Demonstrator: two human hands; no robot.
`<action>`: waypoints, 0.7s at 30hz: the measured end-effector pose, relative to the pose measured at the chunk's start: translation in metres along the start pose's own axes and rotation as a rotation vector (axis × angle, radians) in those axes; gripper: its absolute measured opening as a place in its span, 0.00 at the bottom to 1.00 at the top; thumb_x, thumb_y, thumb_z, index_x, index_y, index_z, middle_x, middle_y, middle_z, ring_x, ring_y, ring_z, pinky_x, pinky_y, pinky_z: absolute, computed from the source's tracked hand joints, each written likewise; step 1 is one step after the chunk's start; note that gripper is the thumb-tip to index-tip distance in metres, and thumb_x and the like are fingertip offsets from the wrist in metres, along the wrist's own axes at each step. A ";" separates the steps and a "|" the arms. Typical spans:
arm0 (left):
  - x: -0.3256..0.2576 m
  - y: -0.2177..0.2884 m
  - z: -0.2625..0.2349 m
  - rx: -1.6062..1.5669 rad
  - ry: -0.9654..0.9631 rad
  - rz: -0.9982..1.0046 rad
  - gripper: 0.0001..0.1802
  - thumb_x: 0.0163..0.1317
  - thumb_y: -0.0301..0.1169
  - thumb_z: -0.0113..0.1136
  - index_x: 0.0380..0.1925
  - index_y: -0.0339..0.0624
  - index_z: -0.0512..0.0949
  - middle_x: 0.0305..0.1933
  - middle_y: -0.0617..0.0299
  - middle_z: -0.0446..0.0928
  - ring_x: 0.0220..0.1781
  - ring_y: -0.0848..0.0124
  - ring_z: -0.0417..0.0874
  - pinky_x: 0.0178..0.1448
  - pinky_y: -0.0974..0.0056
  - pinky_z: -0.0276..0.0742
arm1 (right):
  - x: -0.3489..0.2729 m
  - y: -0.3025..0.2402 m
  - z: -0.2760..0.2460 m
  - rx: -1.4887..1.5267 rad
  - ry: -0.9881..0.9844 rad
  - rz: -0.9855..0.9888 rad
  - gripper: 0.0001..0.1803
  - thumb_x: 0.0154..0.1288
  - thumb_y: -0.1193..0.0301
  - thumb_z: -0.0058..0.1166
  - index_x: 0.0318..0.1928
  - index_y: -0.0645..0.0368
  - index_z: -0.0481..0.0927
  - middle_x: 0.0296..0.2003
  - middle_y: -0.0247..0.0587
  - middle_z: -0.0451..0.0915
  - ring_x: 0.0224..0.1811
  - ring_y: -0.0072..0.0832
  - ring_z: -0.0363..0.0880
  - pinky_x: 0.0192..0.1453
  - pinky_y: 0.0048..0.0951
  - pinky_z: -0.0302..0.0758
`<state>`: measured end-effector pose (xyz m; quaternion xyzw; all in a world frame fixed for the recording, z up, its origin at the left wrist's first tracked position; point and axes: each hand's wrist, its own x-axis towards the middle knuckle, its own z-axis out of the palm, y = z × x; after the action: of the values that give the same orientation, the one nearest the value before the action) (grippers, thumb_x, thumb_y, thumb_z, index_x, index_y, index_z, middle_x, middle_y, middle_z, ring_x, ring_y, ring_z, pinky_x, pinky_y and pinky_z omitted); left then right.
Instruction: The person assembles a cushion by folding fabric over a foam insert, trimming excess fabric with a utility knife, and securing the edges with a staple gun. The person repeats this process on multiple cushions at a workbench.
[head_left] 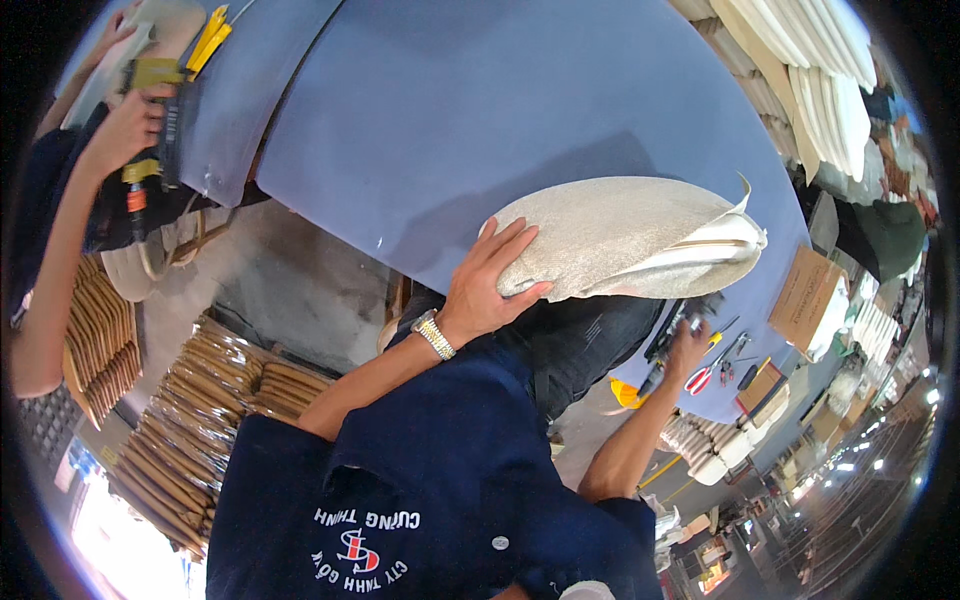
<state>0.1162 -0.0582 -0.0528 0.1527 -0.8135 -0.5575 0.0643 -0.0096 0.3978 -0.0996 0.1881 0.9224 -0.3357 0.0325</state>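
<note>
My left hand (488,290), with a metal watch at the wrist, grips the left end of a padded oval panel (600,235). Speckled beige fabric covers the panel, which is held tilted above the near edge of the blue-grey table (480,110). At its right end the fabric hangs loose, and a pale inner face shows through the fold. Off to the right, my right hand (686,350) is closed around a black staple gun (662,340), low by the table's edge. The panel and shadow hide part of that tool.
Red-handled scissors (700,378) and other small hand tools lie right of my right hand. A cardboard box (803,297) stands at the table's right. At left, a co-worker's hand (128,130) holds a yellow-and-black power tool. Wrapped brown curved pieces (190,430) are stacked at lower left.
</note>
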 end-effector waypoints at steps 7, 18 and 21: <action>-0.002 0.003 -0.001 0.029 -0.002 0.010 0.40 0.56 0.42 0.78 0.69 0.45 0.75 0.74 0.48 0.72 0.79 0.42 0.64 0.78 0.46 0.66 | -0.158 -0.207 -0.062 -0.026 -0.206 0.073 0.27 0.65 0.67 0.71 0.59 0.68 0.77 0.40 0.41 0.84 0.38 0.27 0.83 0.44 0.31 0.81; -0.002 0.002 -0.005 0.010 -0.048 0.036 0.45 0.51 0.30 0.78 0.72 0.51 0.71 0.76 0.50 0.69 0.79 0.40 0.63 0.80 0.46 0.63 | -0.221 -0.275 0.033 0.157 -0.550 -0.301 0.20 0.56 0.75 0.70 0.50 0.64 0.81 0.38 0.41 0.86 0.39 0.24 0.85 0.47 0.27 0.80; -0.003 -0.005 -0.002 -0.004 -0.052 0.057 0.48 0.50 0.30 0.79 0.73 0.52 0.69 0.76 0.49 0.67 0.79 0.36 0.61 0.79 0.44 0.65 | -0.218 -0.276 0.037 0.094 -0.560 -0.323 0.20 0.55 0.75 0.70 0.49 0.62 0.81 0.38 0.44 0.86 0.39 0.29 0.87 0.46 0.28 0.80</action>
<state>0.1208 -0.0609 -0.0561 0.1149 -0.8178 -0.5608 0.0593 0.0888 0.1095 0.0799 -0.0589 0.8790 -0.4175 0.2225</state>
